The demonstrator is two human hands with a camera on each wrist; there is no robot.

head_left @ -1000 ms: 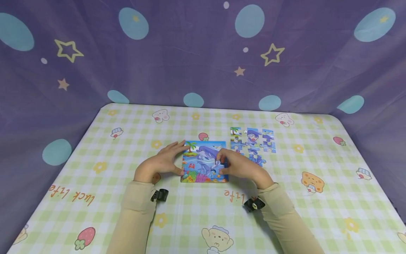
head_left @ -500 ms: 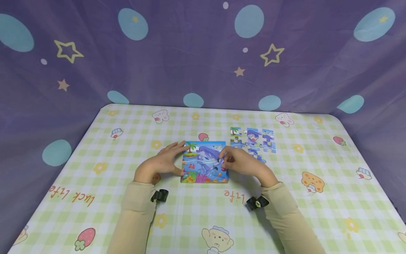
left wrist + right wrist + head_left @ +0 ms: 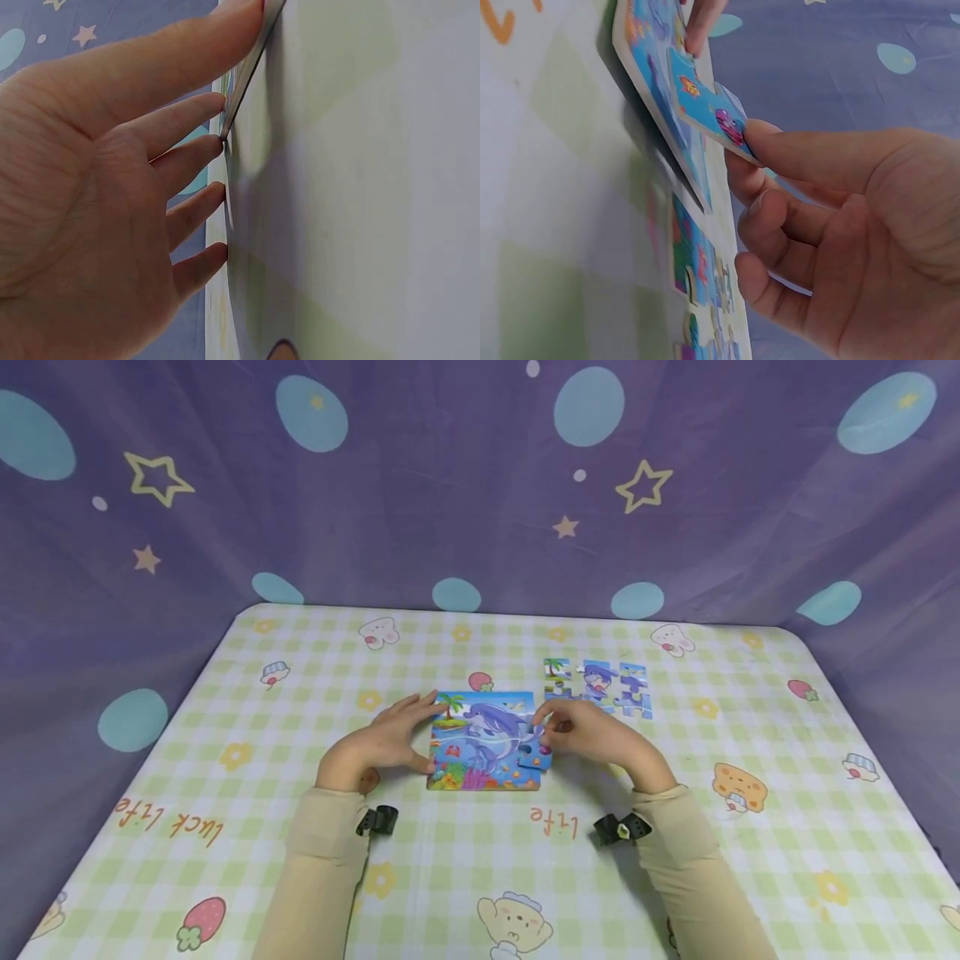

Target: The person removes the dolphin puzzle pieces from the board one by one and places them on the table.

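In the head view a square picture board (image 3: pixel 480 772) with dolphins, a palm tree and coral lies on the table. My left hand (image 3: pixel 382 743) has its fingers spread at the board's left side, thumb by the lower corner and forefinger by the upper one. In the left wrist view the thumb (image 3: pixel 165 64) meets the board's edge and the other fingers are nearly straight. At the right side, my right hand (image 3: pixel 581 732) pinches a blue jigsaw piece (image 3: pixel 709 112) between thumb and forefinger. It shows an orange starfish and a purple shell. The piece overlaps the board's right edge, tilted above it.
Several loose jigsaw pieces (image 3: pixel 596 681) lie in rows behind the right hand, partly hidden by it. The table wears a green-and-white checked cloth (image 3: pixel 420 893) with printed figures. A purple curtain (image 3: pixel 480 485) with stars stands beyond the far edge.
My right hand has moved to the right with the pinched piece, which now juts past the board's right edge. The left hand has stayed in place.
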